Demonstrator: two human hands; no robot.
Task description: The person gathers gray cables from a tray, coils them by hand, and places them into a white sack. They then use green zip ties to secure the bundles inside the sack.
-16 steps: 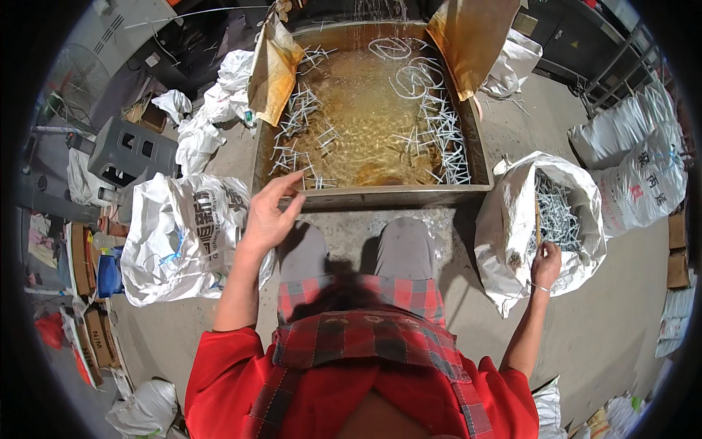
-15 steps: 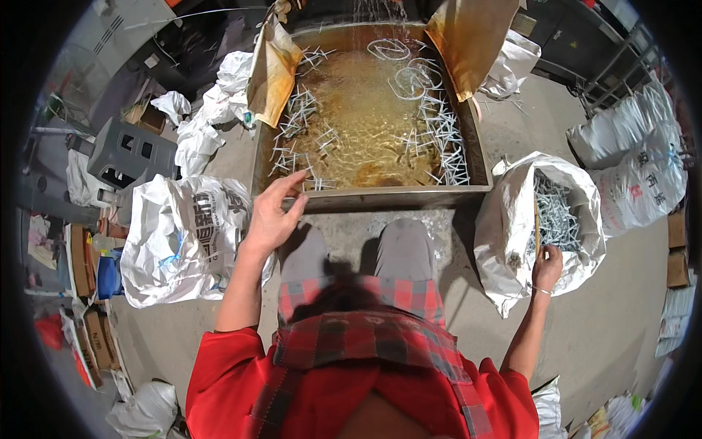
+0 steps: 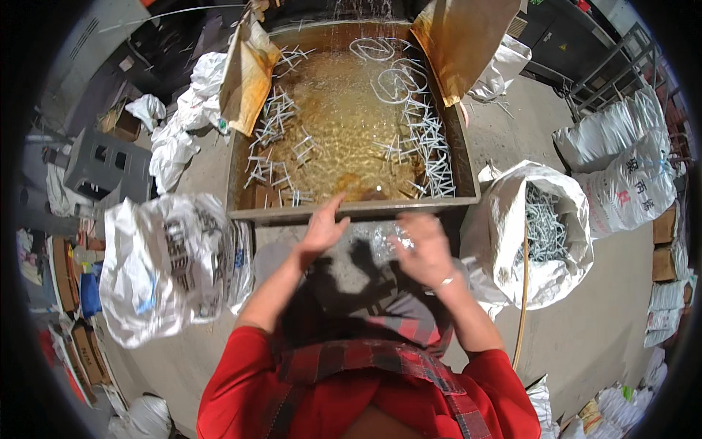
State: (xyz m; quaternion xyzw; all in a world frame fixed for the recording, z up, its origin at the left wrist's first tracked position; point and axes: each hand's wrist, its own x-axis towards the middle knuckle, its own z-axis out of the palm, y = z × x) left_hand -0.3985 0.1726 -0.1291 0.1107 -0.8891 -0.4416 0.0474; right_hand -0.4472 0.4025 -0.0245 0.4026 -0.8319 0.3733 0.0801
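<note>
My left hand [image 3: 324, 228] is at the front rim of a metal tank [image 3: 351, 211], its fingers apart with nothing in them. To its right, my right hand [image 3: 425, 247] is in front of the same rim, smeared by motion. Whether its fingers hold anything cannot be made out. Shallow brownish water [image 3: 329, 139] fills the tank. Thin pale branched pieces [image 3: 431, 150] lie in heaps along both sides, and pale loops [image 3: 398, 82] at the far right. On the right, an open white sack [image 3: 504, 234] contains many similar grey pieces [image 3: 545, 227]. A thin wooden stick [image 3: 521, 307] leans against it.
A crumpled white sack [image 3: 131, 278] stands left of the tank. Rust-stained flaps [image 3: 245, 80] rise at the tank's sides, and water falls in at the far end. Full white sacks [image 3: 629, 183] are at the right; a grey plastic crate [image 3: 106, 164] is at the left.
My right hand has left the stick at the sack and moved left to the tank's front. The stick now leans toward me. My left hand has shifted right and nearer to me.
</note>
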